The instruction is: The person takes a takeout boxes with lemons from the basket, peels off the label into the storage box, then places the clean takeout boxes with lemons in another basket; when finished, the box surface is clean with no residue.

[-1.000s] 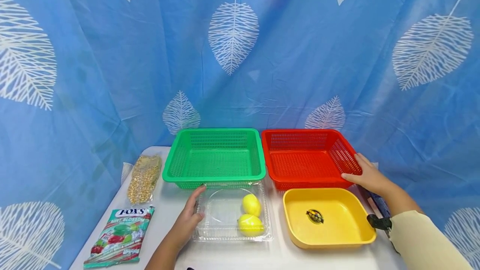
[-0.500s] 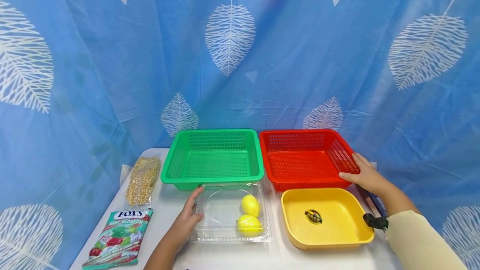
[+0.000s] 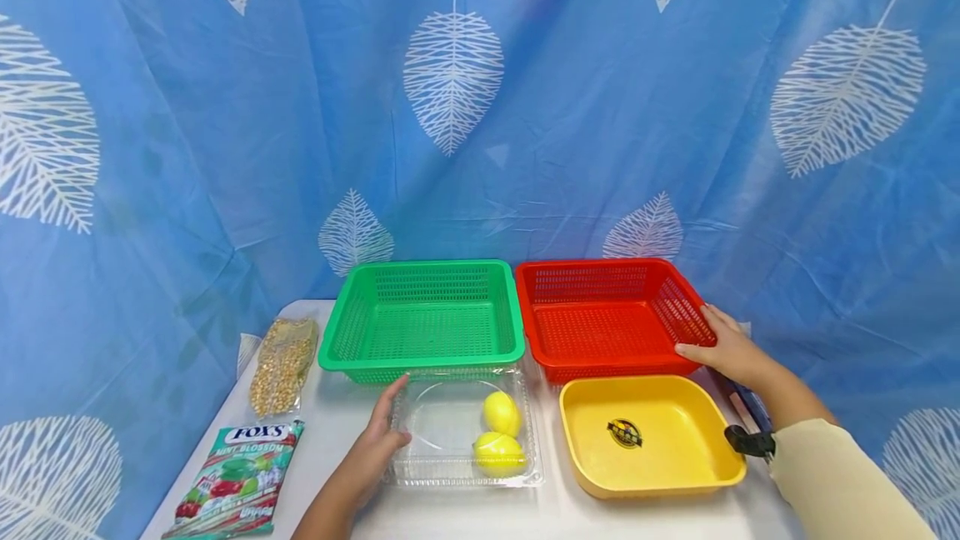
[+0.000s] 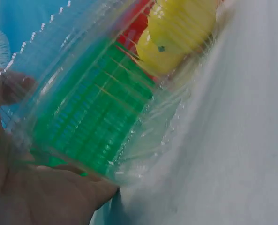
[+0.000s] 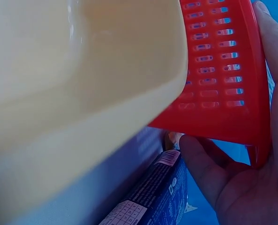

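My left hand (image 3: 372, 444) holds the left end of a clear plastic clamshell box (image 3: 438, 419), fingers and thumb spread along that side. Two lemons, one farther back (image 3: 501, 413) and one nearer (image 3: 499, 453), lie at the box's right end. Through the clear plastic (image 4: 143, 117), the left wrist view shows the green basket behind. My right hand (image 3: 731, 352) grips the front right corner of the red basket (image 3: 611, 371). In the right wrist view, the thumb and a finger of the right hand (image 5: 242, 187) lie on either side of that corner.
The green basket (image 3: 423, 359) stands left of the red one. In front of the red basket sits a yellow tub (image 3: 675, 452). A Fox's candy bag (image 3: 236, 477) and a bag of corn kernels (image 3: 283, 367) lie left. A dark blue box (image 5: 164, 187) stands right.
The head view has shifted slightly. Both hands keep their places on the clamshell box and the red basket, and neither of these has visibly moved.
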The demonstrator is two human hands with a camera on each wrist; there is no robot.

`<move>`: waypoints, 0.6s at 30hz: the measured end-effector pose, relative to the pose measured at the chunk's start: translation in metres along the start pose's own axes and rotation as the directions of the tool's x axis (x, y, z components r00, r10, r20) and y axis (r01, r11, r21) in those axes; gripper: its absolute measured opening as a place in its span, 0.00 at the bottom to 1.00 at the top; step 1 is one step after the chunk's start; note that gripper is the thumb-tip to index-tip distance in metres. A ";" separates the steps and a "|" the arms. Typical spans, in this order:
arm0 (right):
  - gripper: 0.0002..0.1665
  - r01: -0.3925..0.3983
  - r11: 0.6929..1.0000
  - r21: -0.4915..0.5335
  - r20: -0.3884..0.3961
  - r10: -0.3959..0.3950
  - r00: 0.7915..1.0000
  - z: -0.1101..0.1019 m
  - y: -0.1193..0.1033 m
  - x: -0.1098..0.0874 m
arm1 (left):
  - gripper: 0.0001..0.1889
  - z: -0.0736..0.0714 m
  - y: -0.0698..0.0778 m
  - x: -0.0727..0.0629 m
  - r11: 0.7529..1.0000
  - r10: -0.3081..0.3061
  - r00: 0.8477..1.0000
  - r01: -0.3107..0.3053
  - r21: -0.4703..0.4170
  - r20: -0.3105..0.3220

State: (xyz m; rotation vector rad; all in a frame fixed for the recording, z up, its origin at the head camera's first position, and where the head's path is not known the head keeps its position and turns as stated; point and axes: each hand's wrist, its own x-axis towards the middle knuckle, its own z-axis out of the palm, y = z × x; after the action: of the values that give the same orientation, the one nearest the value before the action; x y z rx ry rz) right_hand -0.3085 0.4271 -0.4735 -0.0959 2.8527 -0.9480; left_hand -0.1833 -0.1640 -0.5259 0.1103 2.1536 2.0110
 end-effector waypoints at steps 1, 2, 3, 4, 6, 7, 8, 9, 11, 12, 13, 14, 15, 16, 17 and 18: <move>0.74 -0.001 1.000 -0.002 -0.001 0.001 1.000 0.000 0.000 0.001 | 0.49 0.001 0.001 0.000 1.000 -0.002 1.000 0.002 0.007 -0.013; 0.74 0.000 1.000 -0.001 0.000 0.000 1.000 0.000 0.000 0.001 | 0.49 0.002 0.002 0.000 1.000 -0.008 1.000 0.009 0.010 -0.024; 0.73 0.001 1.000 0.000 0.000 -0.001 1.000 0.000 0.001 0.001 | 0.48 0.003 0.003 0.000 1.000 -0.013 0.999 0.013 0.014 -0.036; 0.73 -0.001 1.000 -0.002 -0.001 0.001 1.000 -0.001 0.000 0.001 | 0.47 0.004 0.004 -0.001 1.000 -0.017 0.999 0.018 0.014 -0.048; 0.73 0.000 1.000 -0.003 -0.002 0.000 1.000 -0.001 -0.001 0.000 | 0.46 0.005 0.006 -0.002 1.000 -0.023 0.997 0.024 0.017 -0.069; 0.72 -0.001 1.000 -0.002 -0.003 0.001 1.000 -0.001 -0.002 0.000 | 0.45 0.006 0.008 -0.003 0.999 -0.027 0.997 0.028 0.018 -0.078; 0.72 0.000 1.000 -0.001 -0.005 0.000 1.000 -0.001 -0.002 -0.001 | 0.45 0.007 0.009 -0.004 0.999 -0.030 0.996 0.032 0.022 -0.089; 0.71 -0.002 1.000 -0.002 -0.007 0.002 1.000 -0.001 -0.003 -0.002 | 0.45 0.008 0.011 -0.005 0.999 -0.038 0.994 0.041 0.029 -0.099; 0.72 -0.002 1.000 -0.004 -0.009 0.002 1.000 -0.001 -0.003 -0.003 | 0.44 0.011 0.013 -0.007 0.997 -0.054 0.991 0.059 0.046 -0.119; 0.71 -0.004 1.000 -0.004 -0.010 0.004 1.000 -0.001 -0.004 -0.004 | 0.44 0.012 0.015 -0.009 0.996 -0.065 0.989 0.072 0.054 -0.130; 0.72 -0.005 1.000 -0.004 -0.011 0.005 1.000 -0.001 -0.003 -0.004 | 0.43 0.013 0.016 -0.010 0.994 -0.075 0.987 0.084 0.064 -0.139; 0.72 -0.004 1.000 -0.007 -0.011 0.004 1.000 -0.001 -0.003 -0.004 | 0.42 0.013 0.018 -0.012 0.992 -0.086 0.985 0.098 0.075 -0.147; 0.72 -0.004 1.000 -0.008 -0.011 0.004 1.000 -0.001 -0.004 -0.004 | 0.41 0.014 0.019 -0.014 0.990 -0.093 0.984 0.108 0.091 -0.154; 0.72 -0.003 1.000 -0.008 -0.011 0.003 1.000 -0.001 -0.004 -0.004 | 0.40 0.014 0.021 -0.016 0.988 -0.094 0.982 0.113 0.108 -0.163; 0.72 -0.003 1.000 -0.006 -0.010 0.003 1.000 -0.001 -0.004 -0.004 | 0.38 0.015 0.022 -0.018 0.985 -0.091 0.981 0.114 0.130 -0.170; 0.71 -0.003 1.000 -0.006 -0.008 0.003 1.000 -0.001 -0.003 -0.003 | 0.37 0.015 0.023 -0.020 0.982 -0.086 0.981 0.113 0.149 -0.176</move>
State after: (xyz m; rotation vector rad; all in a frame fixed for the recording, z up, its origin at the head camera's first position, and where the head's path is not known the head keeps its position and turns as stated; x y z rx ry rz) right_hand -0.3053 0.4254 -0.4700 -0.0881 2.8628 -0.9413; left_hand -0.1624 -0.1513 -0.5021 -0.1487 2.3695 1.8532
